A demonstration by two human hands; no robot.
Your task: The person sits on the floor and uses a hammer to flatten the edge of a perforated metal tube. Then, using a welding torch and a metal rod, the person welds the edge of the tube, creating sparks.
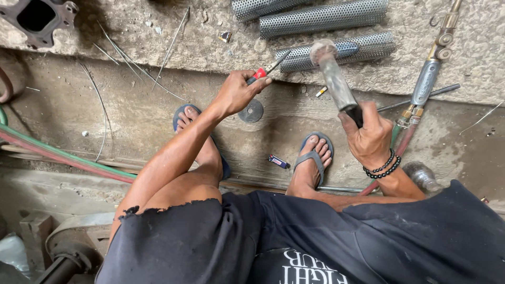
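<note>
So, the left hand (238, 93) is clenched around a red-handled screwdriver with a dark metal shaft (267, 70), tip pointing up toward the perforated grey metal tube (336, 51) lying on the rough concrete ledge (158, 37). Right below that hand sits a flat round dark metal washer (251, 111) on the lower concrete step. The right hand (370, 135), with a black beaded bracelet (385, 167) on the wrist, is gripped tight around the dark handle of a worn grey steel hammer (332, 73), whose head is raised over that same tube. Two more perforated tubes (321, 17) lie further back on the ledge. A gas cutting torch with brass fittings (430, 73) rests off to the right, and a small blue lighter (278, 161) lies between the sandalled feet.
</note>
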